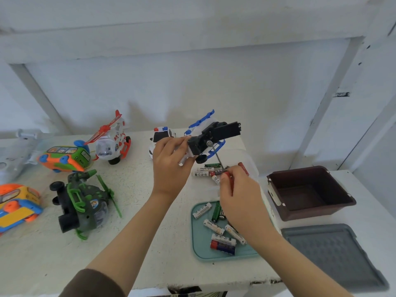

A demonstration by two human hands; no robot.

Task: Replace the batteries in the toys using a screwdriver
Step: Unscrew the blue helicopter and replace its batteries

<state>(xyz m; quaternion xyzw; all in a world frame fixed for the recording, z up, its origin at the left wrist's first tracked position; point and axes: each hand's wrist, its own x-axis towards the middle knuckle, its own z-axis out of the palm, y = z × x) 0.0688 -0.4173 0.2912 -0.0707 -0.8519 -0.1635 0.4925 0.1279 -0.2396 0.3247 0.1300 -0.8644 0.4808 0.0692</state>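
Note:
My left hand (169,166) grips a blue and white toy helicopter (209,139), held above the table with its black underside turned toward me. My right hand (237,194) pinches the red handle of a screwdriver (219,161); its thin metal shaft runs up to a round screw point on the black underside. Loose batteries (202,171) lie on the table just below the toy. A teal tray (198,243) under my right wrist holds several more batteries (222,239).
A red and white helicopter (111,142), a green and orange bus (64,157), a dark green helicopter (83,200) and a yellow and orange toy (17,204) stand at the left. A police car (159,136) sits behind my left hand. A brown bin (308,189) and grey lid (334,254) lie right.

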